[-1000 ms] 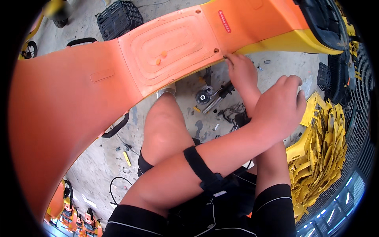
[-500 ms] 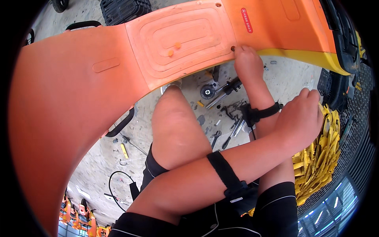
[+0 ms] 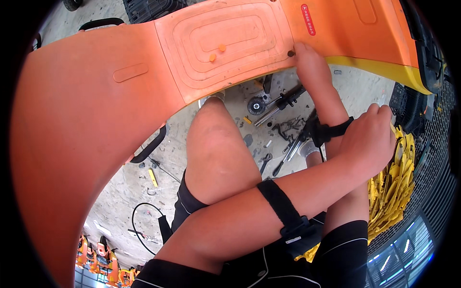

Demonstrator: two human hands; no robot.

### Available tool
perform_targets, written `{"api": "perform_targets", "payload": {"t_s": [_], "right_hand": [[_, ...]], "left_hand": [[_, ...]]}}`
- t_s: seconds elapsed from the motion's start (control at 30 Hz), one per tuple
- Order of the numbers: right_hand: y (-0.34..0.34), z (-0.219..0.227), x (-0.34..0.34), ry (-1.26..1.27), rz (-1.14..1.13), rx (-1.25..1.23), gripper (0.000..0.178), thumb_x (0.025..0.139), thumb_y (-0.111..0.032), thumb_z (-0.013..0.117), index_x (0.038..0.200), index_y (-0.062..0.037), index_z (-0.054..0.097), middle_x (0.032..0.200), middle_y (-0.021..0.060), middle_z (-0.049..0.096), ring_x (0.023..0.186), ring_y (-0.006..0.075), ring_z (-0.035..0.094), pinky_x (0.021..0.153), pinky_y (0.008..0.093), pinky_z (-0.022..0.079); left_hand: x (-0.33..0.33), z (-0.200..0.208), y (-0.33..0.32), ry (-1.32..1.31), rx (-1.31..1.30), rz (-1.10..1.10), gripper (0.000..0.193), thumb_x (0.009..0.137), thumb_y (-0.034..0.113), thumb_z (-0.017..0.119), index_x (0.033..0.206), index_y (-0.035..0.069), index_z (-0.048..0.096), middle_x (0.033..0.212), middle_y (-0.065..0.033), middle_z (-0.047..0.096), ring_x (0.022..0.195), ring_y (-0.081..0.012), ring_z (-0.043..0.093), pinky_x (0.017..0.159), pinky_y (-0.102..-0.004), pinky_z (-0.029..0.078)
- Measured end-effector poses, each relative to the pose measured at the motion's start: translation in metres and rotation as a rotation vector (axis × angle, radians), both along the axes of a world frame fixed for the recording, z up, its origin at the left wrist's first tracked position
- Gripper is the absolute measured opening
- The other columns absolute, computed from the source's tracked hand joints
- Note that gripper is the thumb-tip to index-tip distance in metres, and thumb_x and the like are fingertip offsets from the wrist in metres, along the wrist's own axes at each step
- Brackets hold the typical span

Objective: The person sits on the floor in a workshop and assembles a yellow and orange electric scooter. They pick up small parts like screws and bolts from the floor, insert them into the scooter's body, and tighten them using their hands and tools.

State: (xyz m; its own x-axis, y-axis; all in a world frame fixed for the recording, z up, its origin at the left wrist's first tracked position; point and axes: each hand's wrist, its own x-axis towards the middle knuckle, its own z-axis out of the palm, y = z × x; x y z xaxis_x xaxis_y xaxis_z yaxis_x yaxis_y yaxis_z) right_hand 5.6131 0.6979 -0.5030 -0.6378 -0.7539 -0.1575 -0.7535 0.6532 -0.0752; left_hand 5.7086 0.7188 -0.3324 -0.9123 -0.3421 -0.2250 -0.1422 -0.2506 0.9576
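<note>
Screw (image 3: 290, 53) at right hand (image 3: 312, 65) fingertips.

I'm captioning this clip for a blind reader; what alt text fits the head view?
Seen from above, a seated person's right hand presses a screw hole on a large orange plastic panel, while the left hand crosses toward yellow parts; tools litter the concrete floor.

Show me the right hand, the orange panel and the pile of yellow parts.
right hand (image 3: 312, 62), head view, back of the hand.
orange panel (image 3: 225, 43), head view, ribbed middle.
yellow parts (image 3: 396, 192), head view, pile's middle.
</note>
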Motion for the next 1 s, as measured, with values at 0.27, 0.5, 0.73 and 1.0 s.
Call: {"api": "perform_targets", "payload": {"t_s": [0.27, 0.5, 0.73, 1.0], "right_hand": [[0.001, 0.013, 0.0, -0.113, -0.049, 0.01, 0.017, 0.09, -0.009, 0.052, 0.105, -0.0043, 0.059, 0.101, 0.0209, 0.066, 0.094, 0.0404, 0.063, 0.079, 0.0483, 0.049], [0.005, 0.015, 0.002, -0.031, 0.053, -0.09, 0.012, 0.09, -0.012, 0.055, 0.095, -0.0043, 0.062, 0.094, 0.0176, 0.066, 0.086, 0.039, 0.064, 0.073, 0.0473, 0.05], [0.001, 0.013, 0.005, 0.058, 0.073, -0.008, 0.011, 0.089, -0.014, 0.058, 0.092, -0.005, 0.062, 0.09, 0.0145, 0.066, 0.082, 0.0368, 0.064, 0.07, 0.0469, 0.051], [-0.008, 0.005, -0.001, 0.125, 0.163, 0.079, 0.013, 0.09, -0.018, 0.057, 0.088, -0.0053, 0.061, 0.088, 0.0145, 0.067, 0.076, 0.0364, 0.065, 0.067, 0.0478, 0.051]], "left_hand": [[0.002, -0.005, 0.006, -0.006, 0.022, 0.064, 0.013, 0.084, 0.006, 0.056, 0.093, -0.002, 0.052, 0.09, -0.0216, 0.056, 0.083, -0.0426, 0.058, 0.073, -0.0502, 0.047], [0.003, -0.005, 0.007, 0.003, 0.044, 0.089, 0.013, 0.085, 0.007, 0.056, 0.093, -0.003, 0.052, 0.09, -0.0221, 0.056, 0.083, -0.0425, 0.059, 0.073, -0.0493, 0.048], [0.005, -0.006, 0.005, -0.014, 0.099, 0.066, 0.015, 0.085, 0.008, 0.055, 0.096, -0.003, 0.055, 0.093, -0.0231, 0.058, 0.086, -0.0426, 0.059, 0.076, -0.0489, 0.048], [0.005, -0.006, 0.005, -0.049, 0.116, 0.044, 0.016, 0.085, 0.009, 0.056, 0.097, -0.002, 0.055, 0.096, -0.0224, 0.057, 0.087, -0.042, 0.059, 0.077, -0.0484, 0.048]]}}
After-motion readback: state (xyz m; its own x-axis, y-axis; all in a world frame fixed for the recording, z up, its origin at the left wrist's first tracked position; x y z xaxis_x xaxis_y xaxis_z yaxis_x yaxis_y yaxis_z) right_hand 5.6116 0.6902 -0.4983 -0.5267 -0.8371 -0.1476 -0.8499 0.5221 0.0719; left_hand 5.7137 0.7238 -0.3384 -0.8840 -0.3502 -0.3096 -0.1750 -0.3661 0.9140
